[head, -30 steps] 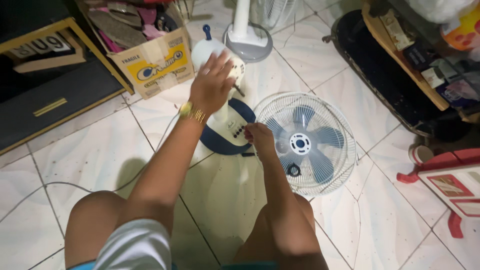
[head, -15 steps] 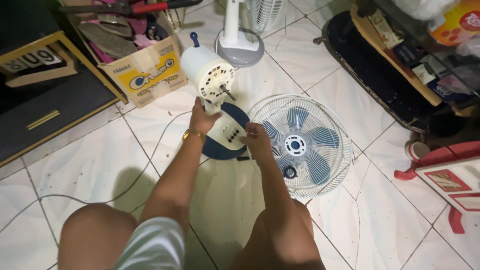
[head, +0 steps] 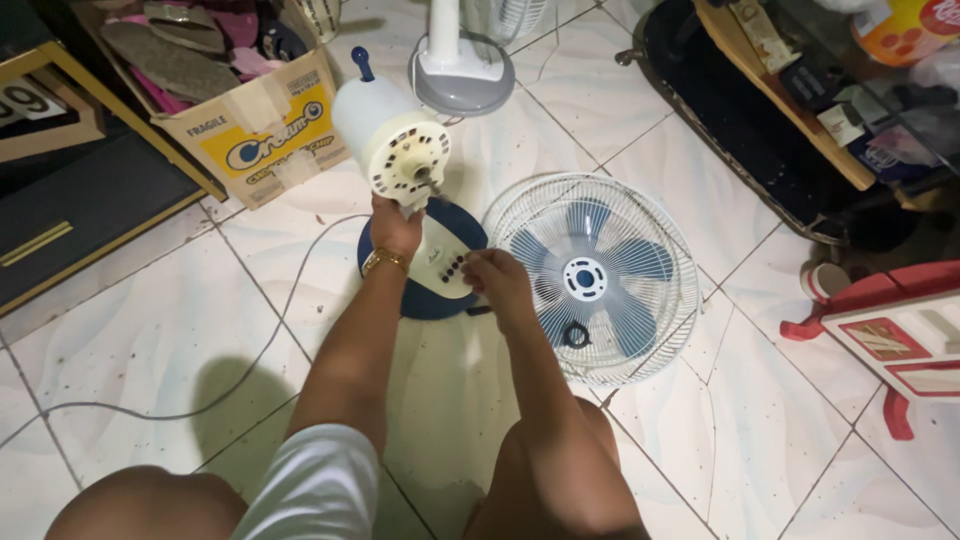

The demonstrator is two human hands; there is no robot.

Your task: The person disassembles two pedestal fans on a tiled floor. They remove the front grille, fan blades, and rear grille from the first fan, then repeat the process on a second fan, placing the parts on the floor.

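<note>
Head view: fan [head: 420,215] standing on the floor, motor bare, shaft exposed. Left hand [head: 396,228] wrapped around the fan's neck, just under the motor; right hand [head: 497,280] pinching at the button panel on the fan's base. Grille with 5 blades [head: 590,280] lying flat right of the fan. Best done with the neck held steady and 1 button pressed squarely.
</note>
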